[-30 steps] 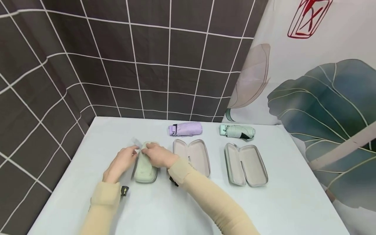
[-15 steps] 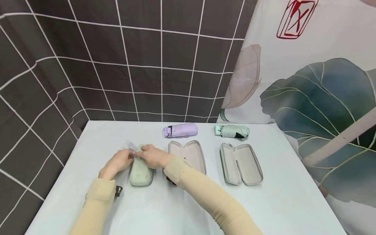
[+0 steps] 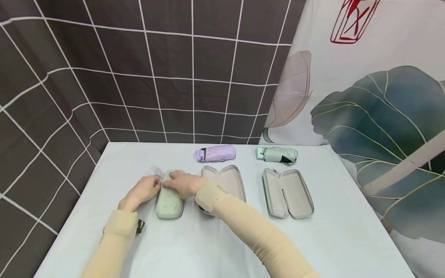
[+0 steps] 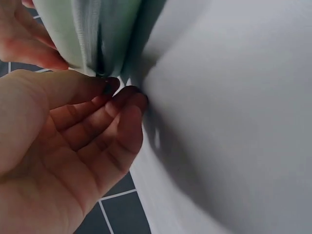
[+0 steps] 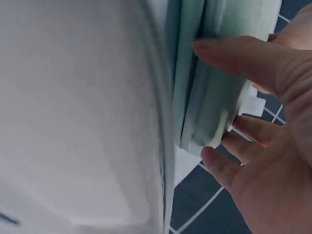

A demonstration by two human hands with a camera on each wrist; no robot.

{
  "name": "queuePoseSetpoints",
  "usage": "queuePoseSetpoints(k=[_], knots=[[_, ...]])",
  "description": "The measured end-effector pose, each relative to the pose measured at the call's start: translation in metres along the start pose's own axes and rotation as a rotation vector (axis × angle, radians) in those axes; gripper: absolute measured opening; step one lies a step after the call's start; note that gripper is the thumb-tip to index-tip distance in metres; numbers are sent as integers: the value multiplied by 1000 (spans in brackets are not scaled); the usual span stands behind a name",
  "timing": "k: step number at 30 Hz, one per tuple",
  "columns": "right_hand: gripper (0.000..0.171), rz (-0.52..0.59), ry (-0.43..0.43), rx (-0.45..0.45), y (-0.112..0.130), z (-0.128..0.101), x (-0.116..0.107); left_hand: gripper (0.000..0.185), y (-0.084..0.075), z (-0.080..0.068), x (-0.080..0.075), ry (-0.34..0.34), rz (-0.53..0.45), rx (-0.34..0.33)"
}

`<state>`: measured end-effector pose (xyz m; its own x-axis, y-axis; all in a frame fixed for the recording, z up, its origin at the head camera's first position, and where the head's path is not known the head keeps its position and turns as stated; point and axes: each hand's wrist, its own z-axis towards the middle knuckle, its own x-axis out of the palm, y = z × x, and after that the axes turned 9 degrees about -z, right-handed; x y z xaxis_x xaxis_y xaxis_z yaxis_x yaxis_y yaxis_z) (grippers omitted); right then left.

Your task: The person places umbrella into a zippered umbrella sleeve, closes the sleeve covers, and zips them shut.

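Note:
A closed pale green zip case (image 3: 169, 204) lies at the left part of the table. My right hand (image 3: 185, 183) grips it from above near its far end; in the right wrist view the thumb (image 5: 229, 53) presses the zipped side and the other fingers reach round the opposite side. My left hand (image 3: 140, 192) is at the case's left edge. In the left wrist view its thumb and index finger pinch a small zipper pull (image 4: 107, 87), mostly hidden, at the end of the zipper (image 4: 85, 39). A translucent tab (image 3: 157, 171) sticks out beyond the fingers.
Two open cases with pale linings, the middle case (image 3: 227, 181) and the right case (image 3: 295, 193), lie to the right. A folded purple umbrella (image 3: 216, 153) and a mint green umbrella (image 3: 277, 154) lie behind them. A dark gridded curtain (image 3: 174, 92) hangs behind the white table (image 3: 208, 247).
My right fingers have shifted toward the case's left edge, near the left hand. The left fingers have closed on the zipper pull. The head view has shifted slightly.

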<state>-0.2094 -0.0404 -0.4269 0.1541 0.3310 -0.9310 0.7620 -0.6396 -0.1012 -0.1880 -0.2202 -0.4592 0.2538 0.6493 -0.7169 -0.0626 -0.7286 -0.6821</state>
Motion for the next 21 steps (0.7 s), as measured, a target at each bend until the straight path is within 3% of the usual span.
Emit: queuePoseSetpoints(k=[8,21], knots=[[85,-281,-46,-33,7,3,7,15,3,-2,2,-25,47,44],[84,-290,-95,-34,5,4,9,14,2,-16,6,7,71,-2]])
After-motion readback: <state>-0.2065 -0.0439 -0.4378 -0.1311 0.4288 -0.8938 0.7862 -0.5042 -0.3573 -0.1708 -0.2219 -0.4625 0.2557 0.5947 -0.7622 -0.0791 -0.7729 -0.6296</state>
